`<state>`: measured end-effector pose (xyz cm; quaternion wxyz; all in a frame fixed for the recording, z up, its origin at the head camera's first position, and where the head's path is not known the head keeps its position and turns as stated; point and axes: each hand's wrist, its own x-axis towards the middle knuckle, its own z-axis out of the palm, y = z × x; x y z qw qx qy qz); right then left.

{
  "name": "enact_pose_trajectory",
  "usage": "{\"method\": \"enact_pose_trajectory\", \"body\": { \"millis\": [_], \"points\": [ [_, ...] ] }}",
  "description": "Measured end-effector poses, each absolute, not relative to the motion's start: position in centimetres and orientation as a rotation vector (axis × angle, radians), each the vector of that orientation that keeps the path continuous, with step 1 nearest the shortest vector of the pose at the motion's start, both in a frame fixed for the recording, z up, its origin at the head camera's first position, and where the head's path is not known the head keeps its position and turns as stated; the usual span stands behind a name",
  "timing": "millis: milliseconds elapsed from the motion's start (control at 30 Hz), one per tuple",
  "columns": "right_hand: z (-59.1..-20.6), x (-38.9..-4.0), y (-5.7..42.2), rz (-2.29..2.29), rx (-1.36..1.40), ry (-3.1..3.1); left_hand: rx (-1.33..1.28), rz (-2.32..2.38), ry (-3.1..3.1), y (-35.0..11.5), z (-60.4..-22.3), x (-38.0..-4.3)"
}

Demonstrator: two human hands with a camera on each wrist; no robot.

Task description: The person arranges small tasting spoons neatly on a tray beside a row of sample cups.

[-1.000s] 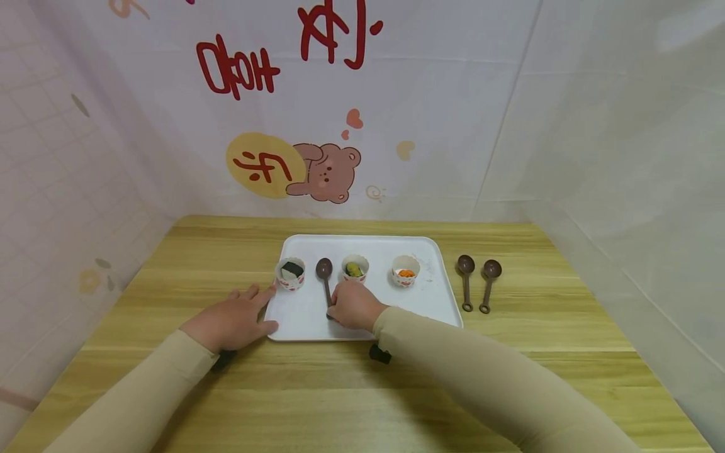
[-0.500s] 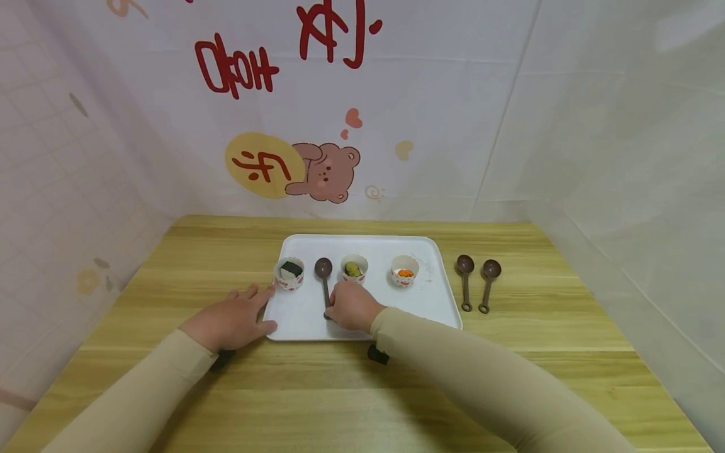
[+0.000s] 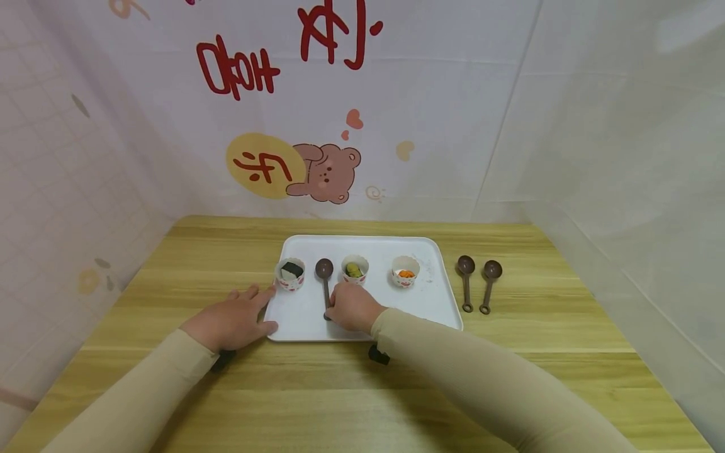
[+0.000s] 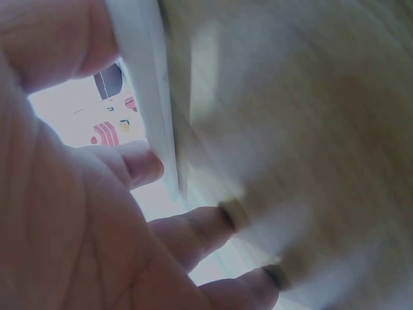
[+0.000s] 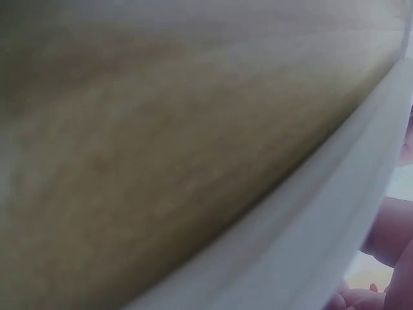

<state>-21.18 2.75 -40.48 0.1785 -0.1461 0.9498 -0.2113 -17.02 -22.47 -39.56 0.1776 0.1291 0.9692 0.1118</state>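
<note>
A brown measuring spoon [image 3: 325,269] lies on the white tray [image 3: 306,330], bowl toward the back, between the left and middle paper cups. My right hand [image 3: 352,307] pinches the lower end of its handle, and the fingers hide part of the grip. At the tray's left edge rests my left hand [image 3: 229,318], fingers spread; in the left wrist view its fingers [image 4: 193,229] reach along the tray rim [image 4: 151,97]. The left paper cup [image 3: 290,282] holds a black-and-white piece. Yellow-green pieces fill the middle cup [image 3: 354,275]. In the right wrist view, right-hand fingers [image 5: 390,229] show beyond the tray rim.
A third paper cup [image 3: 404,281] with orange pieces stands on the tray's right half. Two more brown measuring spoons [image 3: 466,267] lie on the wooden table [image 3: 538,314] right of the tray. A printed cloth wall [image 3: 430,113] rises behind the table.
The spoon's handle end has shifted very slightly left with the right hand, its bowl staying in place. The left hand keeps its place at the tray edge.
</note>
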Motion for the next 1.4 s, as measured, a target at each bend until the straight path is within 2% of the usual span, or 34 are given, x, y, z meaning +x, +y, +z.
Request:
{"method": "enact_pose_trajectory", "body": {
  "millis": [1400],
  "points": [
    [-39.86,-20.61,3.76,-0.626,-0.435,2.628,0.362,0.341,2.743,-22.35,-39.54,-16.97]
  ]
}}
